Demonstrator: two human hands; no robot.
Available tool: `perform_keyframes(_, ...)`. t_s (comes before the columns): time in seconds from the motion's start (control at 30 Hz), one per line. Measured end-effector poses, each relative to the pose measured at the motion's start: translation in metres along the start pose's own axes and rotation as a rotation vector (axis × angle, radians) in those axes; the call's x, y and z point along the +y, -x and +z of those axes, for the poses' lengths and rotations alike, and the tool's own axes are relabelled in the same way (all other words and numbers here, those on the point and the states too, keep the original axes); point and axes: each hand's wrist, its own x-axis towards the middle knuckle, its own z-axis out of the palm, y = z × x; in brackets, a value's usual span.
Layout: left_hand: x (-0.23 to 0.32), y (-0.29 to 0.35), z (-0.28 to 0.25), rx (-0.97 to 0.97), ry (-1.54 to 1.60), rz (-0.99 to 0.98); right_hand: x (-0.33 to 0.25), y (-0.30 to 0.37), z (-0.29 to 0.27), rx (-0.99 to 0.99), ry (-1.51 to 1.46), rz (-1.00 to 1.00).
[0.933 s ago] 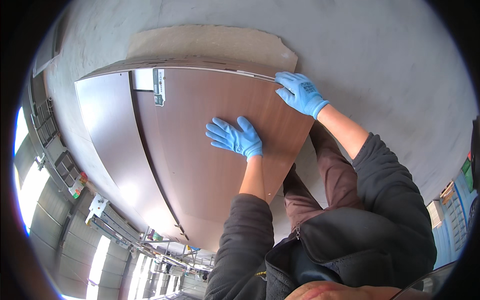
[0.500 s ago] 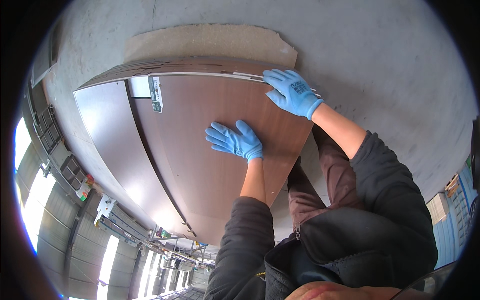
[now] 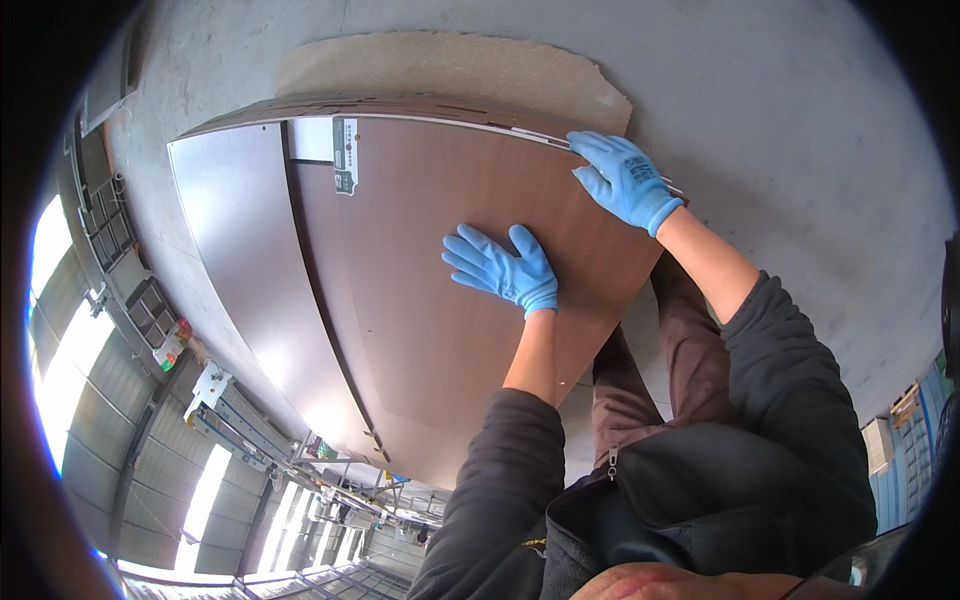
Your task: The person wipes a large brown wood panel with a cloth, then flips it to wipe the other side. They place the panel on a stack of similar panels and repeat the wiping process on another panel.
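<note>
A large brown wood-look panel (image 3: 420, 370) stands in front of me, with the layered edges of more boards (image 3: 390, 105) behind its top edge. My left hand (image 3: 505, 270), in a blue glove, lies flat on the panel's face with its fingers spread. At the upper right, my right hand (image 3: 625, 180), gloved alike, rests on the panel's top edge. Its fingers stretch across that edge and its thumb stands apart on the face. A green-and-white label (image 3: 345, 155) hangs near the top, beside a dark vertical strip (image 3: 318, 270) and a glossier panel section (image 3: 235, 220) on the left.
A beige sheet with a ragged edge (image 3: 460, 65) lies on the grey concrete floor (image 3: 790, 150) beyond the boards. Metal racks (image 3: 105, 215) and a long white-and-blue machine (image 3: 225, 410) stand at the left. Blue stacked material (image 3: 915, 430) shows at the far right.
The whole scene has shifted right and slightly up in the view. Both hands keep about the same places on the panel.
</note>
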Motion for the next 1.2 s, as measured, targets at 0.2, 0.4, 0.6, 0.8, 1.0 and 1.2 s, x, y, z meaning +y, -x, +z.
perform_keyframes(0.2, -0.003, 0.0, 0.0, 0.0, -0.015, 0.007, -0.002, -0.001, 0.002, 0.001, 0.026, -0.013)
perform_keyframes(0.4, -0.003, 0.001, 0.001, -0.003, -0.005, 0.002, 0.001, 0.003, 0.003, 0.001, 0.028, -0.016)
perform_keyframes(0.6, 0.0, 0.0, 0.001, -0.015, -0.008, -0.018, 0.001, 0.001, 0.005, -0.08, 0.098, 0.057)
perform_keyframes(0.8, 0.003, 0.002, 0.001, -0.059, 0.008, -0.075, 0.023, 0.033, -0.028, 0.216, 0.02, 0.038)
perform_keyframes(1.0, 0.007, 0.002, 0.002, -0.033, -0.059, -0.066, 0.044, 0.134, -0.064, 0.462, -0.223, 0.669)
perform_keyframes(1.2, 0.002, 0.004, 0.006, 0.0, -0.07, -0.07, 0.009, 0.174, -0.031, 0.205, -0.312, 0.785)
